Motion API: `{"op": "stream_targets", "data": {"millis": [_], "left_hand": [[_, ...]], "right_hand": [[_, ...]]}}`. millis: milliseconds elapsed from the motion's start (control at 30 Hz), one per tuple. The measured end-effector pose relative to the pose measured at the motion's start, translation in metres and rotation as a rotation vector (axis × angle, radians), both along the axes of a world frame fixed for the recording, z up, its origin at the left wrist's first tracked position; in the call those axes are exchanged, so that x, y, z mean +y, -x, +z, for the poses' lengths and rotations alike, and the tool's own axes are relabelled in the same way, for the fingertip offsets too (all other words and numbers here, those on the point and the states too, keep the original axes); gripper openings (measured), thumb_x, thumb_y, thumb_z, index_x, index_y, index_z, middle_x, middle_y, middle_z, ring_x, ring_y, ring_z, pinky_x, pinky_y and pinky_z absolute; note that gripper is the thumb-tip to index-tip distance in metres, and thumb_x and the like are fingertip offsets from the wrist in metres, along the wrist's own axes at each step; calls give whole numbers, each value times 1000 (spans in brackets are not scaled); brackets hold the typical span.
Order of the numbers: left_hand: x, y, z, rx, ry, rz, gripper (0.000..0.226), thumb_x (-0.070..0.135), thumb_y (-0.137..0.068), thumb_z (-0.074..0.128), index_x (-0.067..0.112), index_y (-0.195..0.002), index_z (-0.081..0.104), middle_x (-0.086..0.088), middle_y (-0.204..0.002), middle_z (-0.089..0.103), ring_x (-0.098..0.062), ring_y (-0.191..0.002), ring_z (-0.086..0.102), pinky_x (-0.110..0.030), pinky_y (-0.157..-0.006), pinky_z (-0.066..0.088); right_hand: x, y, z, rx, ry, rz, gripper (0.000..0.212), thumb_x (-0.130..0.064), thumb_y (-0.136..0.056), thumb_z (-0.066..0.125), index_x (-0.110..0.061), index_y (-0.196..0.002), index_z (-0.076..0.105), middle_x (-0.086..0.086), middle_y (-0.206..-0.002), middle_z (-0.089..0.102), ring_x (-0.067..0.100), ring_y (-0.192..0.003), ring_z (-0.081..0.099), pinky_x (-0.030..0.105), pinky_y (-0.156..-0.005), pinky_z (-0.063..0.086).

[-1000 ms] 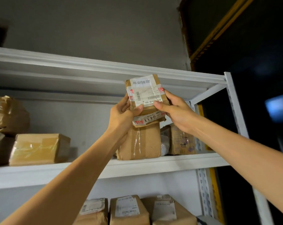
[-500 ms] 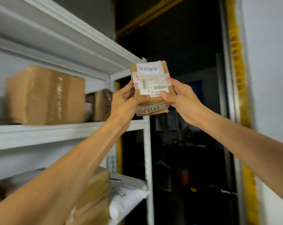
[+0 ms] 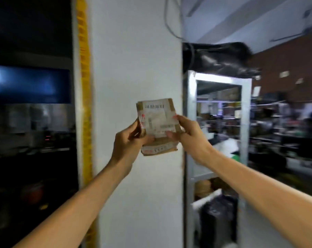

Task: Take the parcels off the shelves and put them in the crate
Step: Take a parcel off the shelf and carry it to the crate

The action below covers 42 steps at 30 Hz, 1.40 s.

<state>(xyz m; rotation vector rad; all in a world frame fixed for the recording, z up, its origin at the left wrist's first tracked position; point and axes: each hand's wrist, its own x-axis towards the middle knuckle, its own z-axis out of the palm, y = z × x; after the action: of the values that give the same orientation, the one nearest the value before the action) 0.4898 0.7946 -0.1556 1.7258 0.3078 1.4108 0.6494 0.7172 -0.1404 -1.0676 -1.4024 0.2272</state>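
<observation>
A small brown cardboard parcel (image 3: 157,120) with a white shipping label is held up in front of me at chest height. My left hand (image 3: 128,142) grips its left edge and lower corner. My right hand (image 3: 189,135) grips its right edge, thumb on the label. Both arms are stretched forward. The parcel hangs in the air before a white pillar (image 3: 135,68). No crate is in view. The shelf the parcel came from is out of frame.
A yellow-edged dark doorway (image 3: 31,104) lies to the left of the pillar. To the right stands a metal shelving unit (image 3: 217,122) with a black bag (image 3: 221,59) on top and bags and boxes lower down. Beyond it are cluttered, blurred racks.
The view has swung right, away from the parcel shelf to the white pillar and another shelving unit. Both hands still hold the same parcel, carried along with the turn.
</observation>
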Motion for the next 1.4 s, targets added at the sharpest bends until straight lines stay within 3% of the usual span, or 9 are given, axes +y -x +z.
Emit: {"op": "stream_targets", "data": {"millis": [133, 233, 367, 500, 667, 900, 1100, 1167, 1400], "left_hand": [[-4, -97, -43, 67, 85, -201, 54, 3, -79, 71, 30, -126, 63, 10, -108, 73, -11, -100, 69, -34, -89, 56], [-11, -157, -71, 102, 145, -331, 53, 1, -80, 71, 24, -126, 63, 7, -109, 73, -9, -99, 69, -31, -88, 56], [-21, -220, -108, 138, 213, -486, 50, -3, -80, 68, 27, -119, 65, 9, -103, 74, -4, -92, 70, -19, -72, 56], [-27, -272, -146, 217, 289, -638, 54, -7, -79, 67, 24, -122, 64, 3, -112, 72, -14, -105, 67, -35, -90, 54], [-21, -333, -195, 316, 342, -695, 55, -9, -75, 70, 29, -115, 66, 5, -107, 73, -12, -102, 69, -40, -94, 53], [15, -423, -298, 508, 483, -788, 61, -10, -71, 72, 17, -125, 64, 0, -112, 72, -18, -102, 68, -42, -93, 54], [34, -477, -401, 636, 606, -806, 48, -7, -73, 74, 21, -111, 70, 2, -101, 74, -15, -95, 70, -27, -80, 57], [37, -494, -447, 716, 663, -809, 50, -12, -72, 73, 13, -115, 68, -1, -100, 74, -13, -89, 71, -25, -76, 58], [45, -549, -624, 1017, 849, -740, 61, -18, -69, 72, 3, -125, 61, -12, -113, 70, -24, -100, 69, -42, -92, 54]], "right_hand": [[-31, -79, -40, -18, 57, -261, 39, 9, -85, 62, -6, -121, 61, 9, -113, 70, 23, -107, 65, 48, -93, 52], [-54, -124, -71, 26, 99, -400, 42, 7, -85, 63, -8, -124, 61, 2, -111, 71, 14, -104, 67, 43, -92, 54], [-83, -167, -108, 63, 160, -549, 42, 4, -83, 66, -11, -123, 62, -2, -111, 72, 13, -103, 67, 42, -91, 55], [-101, -203, -145, 115, 230, -669, 44, 3, -81, 69, -11, -122, 62, -3, -110, 71, 13, -101, 68, 41, -89, 56], [-103, -247, -197, 240, 301, -806, 51, 5, -76, 74, -7, -123, 59, 3, -111, 69, 18, -101, 67, 43, -85, 58], [-73, -304, -301, 411, 429, -975, 55, 3, -74, 77, -5, -123, 55, 5, -114, 67, 16, -104, 65, 40, -88, 57], [-54, -345, -407, 549, 508, -1063, 72, 3, -66, 82, -7, -130, 51, 8, -118, 66, 21, -106, 65, 45, -89, 55], [-53, -357, -453, 624, 559, -1074, 80, 2, -62, 84, -12, -133, 50, 6, -116, 67, 20, -105, 66, 44, -88, 56], [-45, -395, -627, 817, 634, -1061, 61, -6, -66, 86, -12, -121, 61, -1, -108, 71, 10, -98, 68, 34, -82, 58]]}}
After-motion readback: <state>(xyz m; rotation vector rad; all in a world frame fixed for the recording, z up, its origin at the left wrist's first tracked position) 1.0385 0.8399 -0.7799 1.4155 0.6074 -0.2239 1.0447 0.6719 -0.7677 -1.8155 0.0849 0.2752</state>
